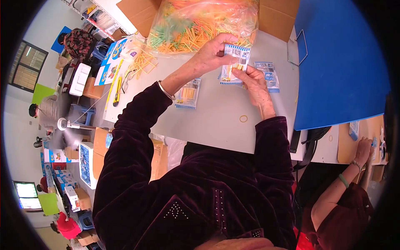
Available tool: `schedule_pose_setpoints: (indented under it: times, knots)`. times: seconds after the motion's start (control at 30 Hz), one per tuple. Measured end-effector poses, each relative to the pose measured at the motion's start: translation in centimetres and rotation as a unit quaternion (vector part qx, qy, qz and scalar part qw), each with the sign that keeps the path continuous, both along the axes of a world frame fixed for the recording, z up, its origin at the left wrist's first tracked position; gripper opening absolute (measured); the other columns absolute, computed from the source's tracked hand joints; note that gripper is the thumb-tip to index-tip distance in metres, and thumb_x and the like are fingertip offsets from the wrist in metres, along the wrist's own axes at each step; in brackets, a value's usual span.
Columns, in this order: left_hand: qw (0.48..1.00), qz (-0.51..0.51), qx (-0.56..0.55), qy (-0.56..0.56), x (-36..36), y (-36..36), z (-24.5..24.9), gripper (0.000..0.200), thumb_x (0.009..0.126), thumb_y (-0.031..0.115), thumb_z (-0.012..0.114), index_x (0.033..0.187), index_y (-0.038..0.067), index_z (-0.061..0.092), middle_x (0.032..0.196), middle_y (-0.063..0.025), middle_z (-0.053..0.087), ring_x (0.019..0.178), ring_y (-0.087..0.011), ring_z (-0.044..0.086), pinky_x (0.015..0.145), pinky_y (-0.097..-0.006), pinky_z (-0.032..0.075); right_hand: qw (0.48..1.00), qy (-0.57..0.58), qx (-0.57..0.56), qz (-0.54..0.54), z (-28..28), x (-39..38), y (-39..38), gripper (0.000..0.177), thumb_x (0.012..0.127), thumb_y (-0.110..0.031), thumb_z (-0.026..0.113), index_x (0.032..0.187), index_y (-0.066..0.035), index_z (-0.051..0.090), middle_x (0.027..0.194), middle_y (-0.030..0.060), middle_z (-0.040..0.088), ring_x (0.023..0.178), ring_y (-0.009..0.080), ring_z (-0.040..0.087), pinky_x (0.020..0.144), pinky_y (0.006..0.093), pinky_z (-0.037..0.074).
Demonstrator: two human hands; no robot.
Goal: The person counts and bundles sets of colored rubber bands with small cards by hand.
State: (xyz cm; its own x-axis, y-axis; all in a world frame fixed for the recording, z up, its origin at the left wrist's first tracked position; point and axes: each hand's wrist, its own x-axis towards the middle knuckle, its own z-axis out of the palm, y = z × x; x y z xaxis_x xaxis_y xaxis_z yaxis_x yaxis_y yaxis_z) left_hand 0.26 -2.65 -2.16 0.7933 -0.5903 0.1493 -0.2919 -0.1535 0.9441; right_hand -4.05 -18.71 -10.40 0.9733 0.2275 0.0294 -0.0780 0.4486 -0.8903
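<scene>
On the near part of the pale table, a tan rubber band is seen lying flat. Farther in, above the table, a clear packet of yellowish sticks, with blue-striped ends, is held by both hands: its upper left side is gripped by the left hand, and its lower part is pinched by the right hand. A similar packet is laid near the left wrist, another just right of the right hand. To the left, a yellow-and-black utility knife is placed near glasses. Beyond the hands, orange, yellow and green sticks are heaped in a large clear bag, flanked by cardboard flaps.
</scene>
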Motion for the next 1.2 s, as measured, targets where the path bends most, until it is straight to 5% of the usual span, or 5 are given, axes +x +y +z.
schedule_pose_setpoints:
  times: [0.87,0.93,1.0,1.07,1.2]
  knots:
    - [0.996,-0.021,0.033,-0.081,1.3,0.7,-0.2,0.032,0.08,0.013,0.063,0.11,0.007,0.052,0.095,-0.0025,0.058,0.089,-0.0102,0.055,0.079,-0.0226,0.044,0.997,0.014,-0.071,0.007,0.7,-0.4,-0.6,0.021,0.08,-0.016,0.064,0.096,-0.001,0.064,0.084,0.0016,0.063,0.072,0.0059,0.055,0.067,0.0217,0.045]
    - [0.997,0.001,-0.029,0.078,2.4,2.2,0.5,0.029,0.082,0.014,0.061,0.109,0.006,0.053,0.093,-0.0019,0.059,0.087,-0.0111,0.056,0.077,-0.0237,0.045,0.998,-0.004,-0.049,-0.044,0.3,0.2,-1.3,0.023,0.081,-0.02,0.063,0.096,-0.002,0.064,0.084,0.0027,0.064,0.069,0.0069,0.056,0.061,0.0221,0.045]
    - [1.0,0.021,-0.015,0.015,4.8,4.0,-0.8,0.025,0.083,0.015,0.059,0.106,0.006,0.054,0.09,-0.0015,0.06,0.084,-0.0104,0.057,0.073,-0.0238,0.046,0.997,0.006,-0.042,-0.068,0.7,0.1,-1.6,0.024,0.081,-0.021,0.063,0.096,-0.002,0.064,0.083,0.0027,0.064,0.068,0.0071,0.056,0.058,0.0213,0.045]
    - [0.962,0.039,0.177,-0.204,6.6,5.4,-2.7,0.019,0.082,0.012,0.058,0.1,0.005,0.055,0.089,-0.0061,0.061,0.079,-0.015,0.059,0.069,-0.0258,0.047,0.995,0.014,-0.036,-0.091,0.6,0.3,-1.7,0.025,0.081,-0.023,0.064,0.096,-0.002,0.064,0.082,0.0027,0.064,0.067,0.0072,0.056,0.055,0.0205,0.044]
    - [0.905,0.061,0.281,-0.315,6.3,5.6,-5.8,0.013,0.079,0.005,0.056,0.092,0.003,0.053,0.084,-0.0119,0.059,0.074,-0.0235,0.06,0.064,-0.0301,0.047,0.994,0.03,-0.079,-0.072,0.1,0.4,-1.8,0.025,0.082,-0.026,0.063,0.096,-0.004,0.064,0.079,0.0012,0.063,0.063,0.006,0.054,0.051,0.0187,0.042]
